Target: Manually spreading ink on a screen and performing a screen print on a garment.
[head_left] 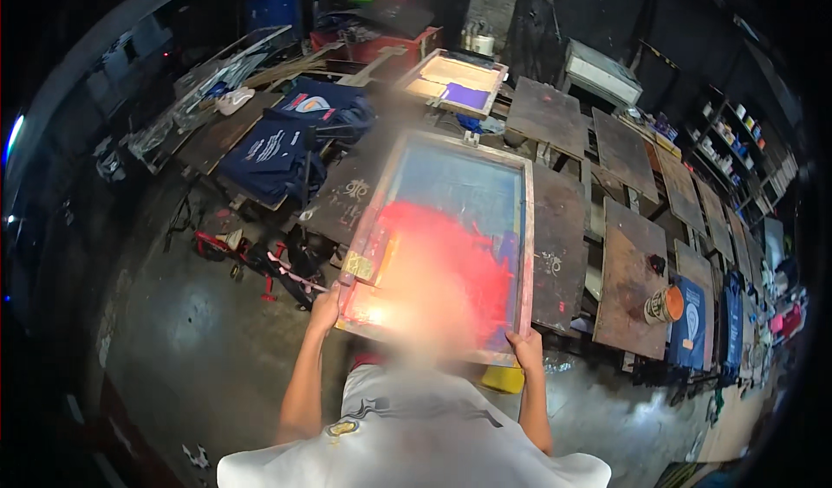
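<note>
A wooden-framed printing screen [527, 228] is held in front of me by its near corners. My left hand [325, 310] is closed round its near left corner and my right hand [525, 349] round the near right one. Red ink [481, 284] is spread over the near half of the mesh, with purple patches along the right side. The far half of the mesh looks bluish-grey. A strip with yellowish marks [360, 267] lies along the left edge inside the frame. A blurred, bright patch hides the near middle of the screen.
Dark printing boards [550, 254] stand in rows ahead and right. Navy shirts [264, 154] lie on boards at left. Another screen [464, 95] with purple ink sits beyond. An orange-topped tub [663, 304] stands on a right board. A small red-and-black bicycle [269, 263] is below left.
</note>
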`<state>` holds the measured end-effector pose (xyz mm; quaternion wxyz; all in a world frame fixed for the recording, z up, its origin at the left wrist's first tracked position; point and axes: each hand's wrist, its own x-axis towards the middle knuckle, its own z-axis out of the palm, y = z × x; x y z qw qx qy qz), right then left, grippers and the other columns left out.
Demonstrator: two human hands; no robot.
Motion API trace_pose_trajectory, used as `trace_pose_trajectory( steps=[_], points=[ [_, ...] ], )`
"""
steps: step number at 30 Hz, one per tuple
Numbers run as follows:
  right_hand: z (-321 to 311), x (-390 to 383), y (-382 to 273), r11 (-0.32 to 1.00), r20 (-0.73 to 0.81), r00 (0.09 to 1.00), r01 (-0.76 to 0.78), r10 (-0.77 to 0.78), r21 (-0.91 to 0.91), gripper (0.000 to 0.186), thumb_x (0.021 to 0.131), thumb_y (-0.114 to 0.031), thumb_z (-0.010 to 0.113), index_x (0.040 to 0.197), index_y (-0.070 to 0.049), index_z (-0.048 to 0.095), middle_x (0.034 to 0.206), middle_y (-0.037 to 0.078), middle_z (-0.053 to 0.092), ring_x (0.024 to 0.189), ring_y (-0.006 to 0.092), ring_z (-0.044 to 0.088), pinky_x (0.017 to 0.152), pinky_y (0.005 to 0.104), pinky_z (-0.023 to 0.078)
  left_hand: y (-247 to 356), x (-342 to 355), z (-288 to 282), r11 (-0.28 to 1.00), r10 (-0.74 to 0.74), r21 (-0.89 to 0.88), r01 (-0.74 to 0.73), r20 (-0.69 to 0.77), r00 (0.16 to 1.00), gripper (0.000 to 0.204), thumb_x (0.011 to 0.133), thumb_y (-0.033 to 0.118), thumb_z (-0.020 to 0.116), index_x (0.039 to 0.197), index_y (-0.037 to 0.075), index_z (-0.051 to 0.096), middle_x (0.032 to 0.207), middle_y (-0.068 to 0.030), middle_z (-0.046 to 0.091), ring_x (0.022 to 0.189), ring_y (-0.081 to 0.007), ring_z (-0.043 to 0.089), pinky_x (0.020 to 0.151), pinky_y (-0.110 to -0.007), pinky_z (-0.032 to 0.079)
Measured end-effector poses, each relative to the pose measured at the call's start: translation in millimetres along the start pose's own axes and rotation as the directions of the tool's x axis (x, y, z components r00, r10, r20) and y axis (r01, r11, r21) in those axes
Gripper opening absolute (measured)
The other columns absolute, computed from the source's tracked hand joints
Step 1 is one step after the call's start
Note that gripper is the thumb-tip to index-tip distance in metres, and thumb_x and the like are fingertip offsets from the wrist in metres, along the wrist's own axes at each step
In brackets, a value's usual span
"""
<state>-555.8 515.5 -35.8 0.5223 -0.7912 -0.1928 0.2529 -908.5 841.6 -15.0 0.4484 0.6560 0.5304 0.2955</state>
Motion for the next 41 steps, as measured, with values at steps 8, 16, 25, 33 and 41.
trace_pose_trajectory(
  steps=[8, 16, 25, 33, 41],
  points=[
    [26.9, 33.0, -15.6, 0.997, -0.141, 0.990, -0.043, 0.033, -0.067, 0.029, 0.078, -0.018, 0.072, 0.095, 0.006, 0.071, 0.078, 0.007, 0.069, 0.067, 0.0168, 0.062, 0.063, 0.0325, 0.048, -7.0, 111.0, 29.7, 0.992, -0.091, 0.107, 0.070, 0.205, 0.975, 0.077, 0.101, 0.061, 0.037, 0.093, -0.010, 0.066, 0.089, -0.0300, 0.069, 0.089, -0.0387, 0.067, 0.083, -0.047, 0.047],
    [42.8, 69.1, -40.8, 0.974, -0.204, 0.973, -0.146, 0.109, -0.175, 0.032, 0.078, -0.022, 0.074, 0.091, 0.007, 0.071, 0.076, 0.011, 0.070, 0.069, 0.0190, 0.066, 0.065, 0.0350, 0.050, -29.4, 181.7, 57.8, 0.995, -0.091, 0.060, 0.080, 0.225, 0.970, 0.076, 0.101, 0.060, 0.039, 0.091, -0.011, 0.066, 0.089, -0.0299, 0.068, 0.090, -0.0399, 0.067, 0.082, -0.047, 0.047],
    [54.4, 93.0, -24.7, 0.955, -0.215, 0.964, -0.204, 0.157, -0.217, 0.036, 0.077, -0.028, 0.075, 0.087, 0.006, 0.072, 0.072, 0.013, 0.069, 0.069, 0.0216, 0.068, 0.066, 0.0369, 0.051, -0.8, 195.9, 67.7, 0.991, -0.120, 0.086, 0.101, 0.252, 0.960, 0.079, 0.100, 0.060, 0.038, 0.090, -0.013, 0.066, 0.091, -0.0308, 0.068, 0.091, -0.0392, 0.067, 0.083, -0.047, 0.046],
    [68.2, 87.5, -31.9, 0.887, -0.284, 0.959, -0.152, 0.024, -0.437, 0.056, 0.078, -0.040, 0.074, 0.101, 0.010, 0.065, 0.098, 0.034, 0.068, 0.100, 0.0471, 0.066, 0.087, 0.0492, 0.052, -21.2, 205.1, 72.0, 0.994, 0.099, -0.074, -0.083, 0.244, 0.965, 0.065, 0.102, 0.049, 0.042, 0.107, -0.013, 0.062, 0.107, -0.0323, 0.066, 0.103, -0.0393, 0.065, 0.089, -0.045, 0.048],
    [75.6, 81.3, -34.1, 0.656, -0.227, 0.974, -0.157, -0.022, -0.738, 0.064, 0.080, -0.051, 0.073, 0.103, 0.008, 0.068, 0.117, 0.038, 0.061, 0.110, 0.0521, 0.060, 0.098, 0.0474, 0.049, -42.7, 210.9, 66.1, 0.966, 0.125, 0.181, -0.186, 0.303, 0.945, 0.026, 0.096, 0.024, 0.057, 0.101, -0.001, 0.060, 0.105, -0.0255, 0.067, 0.103, -0.0372, 0.064, 0.091, -0.046, 0.048]
  ],
)
